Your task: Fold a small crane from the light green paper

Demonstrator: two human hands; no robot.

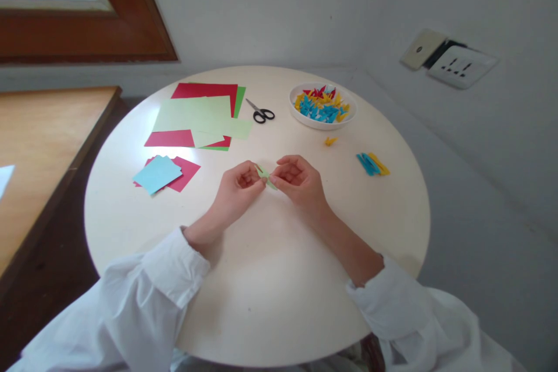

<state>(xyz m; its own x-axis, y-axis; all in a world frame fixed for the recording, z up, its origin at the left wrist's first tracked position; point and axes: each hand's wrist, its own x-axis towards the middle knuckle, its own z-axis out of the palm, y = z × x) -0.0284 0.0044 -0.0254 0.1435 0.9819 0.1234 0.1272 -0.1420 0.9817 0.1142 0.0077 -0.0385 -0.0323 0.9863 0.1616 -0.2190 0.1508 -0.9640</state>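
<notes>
Between my two hands, over the middle of the round white table, is a small folded piece of light green paper. My left hand pinches it from the left, thumb and fingers closed. From the right, my right hand grips its other end between thumb and finger, with the remaining fingers curled. The fingertips cover part of the paper, so its exact folded shape is hard to make out.
At the back left lie red and green paper sheets, with black-handled scissors beside them. Blue and red paper squares lie left. A white bowl holds folded paper pieces. A yellow folded piece and blue and yellow strips lie right.
</notes>
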